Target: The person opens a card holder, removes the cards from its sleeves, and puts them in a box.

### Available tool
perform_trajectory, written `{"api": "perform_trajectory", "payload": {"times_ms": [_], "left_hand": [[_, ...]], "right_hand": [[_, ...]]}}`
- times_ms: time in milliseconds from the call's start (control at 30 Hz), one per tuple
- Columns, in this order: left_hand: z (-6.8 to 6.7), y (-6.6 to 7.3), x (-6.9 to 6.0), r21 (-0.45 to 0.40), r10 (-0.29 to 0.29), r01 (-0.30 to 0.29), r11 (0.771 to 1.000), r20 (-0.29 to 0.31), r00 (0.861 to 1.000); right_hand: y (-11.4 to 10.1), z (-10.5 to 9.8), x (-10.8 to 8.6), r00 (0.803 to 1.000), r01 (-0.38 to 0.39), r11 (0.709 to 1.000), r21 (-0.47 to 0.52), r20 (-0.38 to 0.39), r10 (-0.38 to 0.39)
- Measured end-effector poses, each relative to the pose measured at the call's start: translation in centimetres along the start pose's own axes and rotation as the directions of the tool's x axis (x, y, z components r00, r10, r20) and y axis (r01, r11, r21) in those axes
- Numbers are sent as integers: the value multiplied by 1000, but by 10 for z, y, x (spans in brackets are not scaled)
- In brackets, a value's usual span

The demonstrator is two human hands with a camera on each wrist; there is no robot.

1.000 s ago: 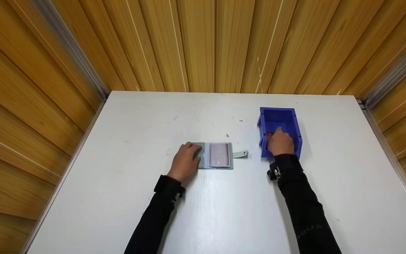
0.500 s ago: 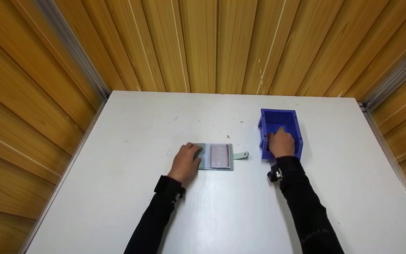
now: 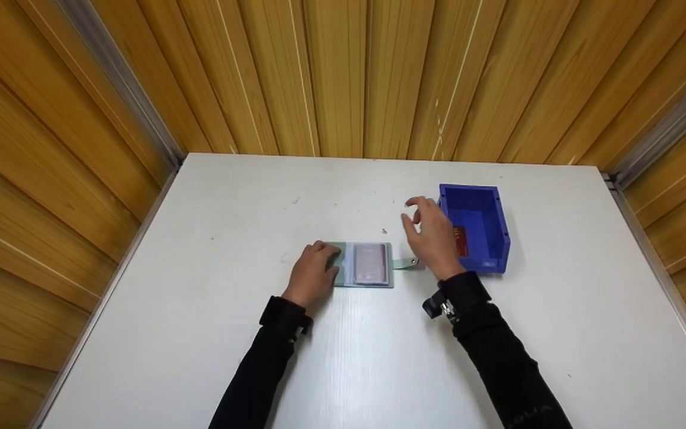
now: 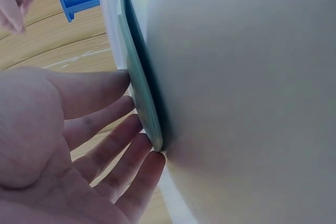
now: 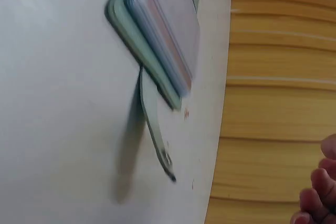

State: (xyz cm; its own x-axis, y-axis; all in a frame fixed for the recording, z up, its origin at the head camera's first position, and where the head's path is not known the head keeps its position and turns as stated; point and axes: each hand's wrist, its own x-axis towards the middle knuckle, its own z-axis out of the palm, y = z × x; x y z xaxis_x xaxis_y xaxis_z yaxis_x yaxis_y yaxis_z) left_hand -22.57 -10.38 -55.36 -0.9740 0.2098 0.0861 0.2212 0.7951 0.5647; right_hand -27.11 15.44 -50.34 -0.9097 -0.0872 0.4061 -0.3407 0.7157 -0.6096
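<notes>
A pale green card holder (image 3: 390, 268) lies opened out on the white table, with clear plastic sleeves (image 3: 370, 263) on its right half. A strap with a metal snap (image 5: 152, 114) sticks out from its right side. My left hand (image 3: 308, 275) rests on the left cover, thumb and fingertips touching it with the fingers extended. My right hand (image 3: 432, 241) is in the air between the holder and a blue bin (image 3: 486, 265), fingers loosely bent and holding nothing. In the bin lies a dark red card-like piece (image 3: 460, 241), partly hidden by the right hand.
The white table (image 3: 200, 333) carries a few small dark marks behind the holder. Wood-patterned panels (image 3: 331, 77) rise along the back and both sides, with metal strips at the corners.
My right hand has come out of the blue bin and moved left toward the card holder, leaving the dark red piece in the bin. The left hand has stayed on the cover.
</notes>
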Motion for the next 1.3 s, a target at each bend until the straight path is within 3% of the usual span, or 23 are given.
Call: {"api": "perform_trajectory", "payload": {"times_ms": [100, 167, 267, 367, 467, 633, 767, 867, 1067, 1300], "left_hand": [[0, 0, 1, 0, -15, 15, 1000, 3, 1000], [0, 0, 1, 1, -21, 21, 1000, 5, 1000], [0, 1, 2, 2, -19, 19, 1000, 8, 1000], [0, 1, 1, 0, -13, 13, 1000, 10, 1000], [0, 2, 1, -4, -15, 15, 1000, 14, 1000], [-1, 1, 0, 3, 2, -2, 1000, 6, 1000], [-2, 0, -1, 7, 29, -29, 1000, -5, 1000], [-2, -1, -1, 1, 29, -29, 1000, -1, 1000], [-2, -1, 0, -9, 29, -29, 1000, 11, 1000], [-3, -1, -1, -17, 28, -28, 999, 7, 1000]], "right_hand": [[-8, 17, -10, 981, 64, 998, -10, 182, -61], [-9, 26, -16, 949, 71, 997, -39, 310, -56], [-6, 35, -24, 892, 40, 992, -121, 452, 20], [-1, 38, -29, 849, 23, 979, -201, 521, 86], [3, 39, -32, 834, 27, 975, -218, 544, 98], [6, 39, -35, 850, 52, 981, -185, 524, 54], [4, 40, -36, 879, 145, 970, -193, 475, -37], [1, 41, -34, 906, 165, 969, -184, 416, -76], [-1, 43, -33, 944, 52, 994, -94, 330, -19], [2, 46, -37, 939, -25, 998, -60, 341, 44]]}}
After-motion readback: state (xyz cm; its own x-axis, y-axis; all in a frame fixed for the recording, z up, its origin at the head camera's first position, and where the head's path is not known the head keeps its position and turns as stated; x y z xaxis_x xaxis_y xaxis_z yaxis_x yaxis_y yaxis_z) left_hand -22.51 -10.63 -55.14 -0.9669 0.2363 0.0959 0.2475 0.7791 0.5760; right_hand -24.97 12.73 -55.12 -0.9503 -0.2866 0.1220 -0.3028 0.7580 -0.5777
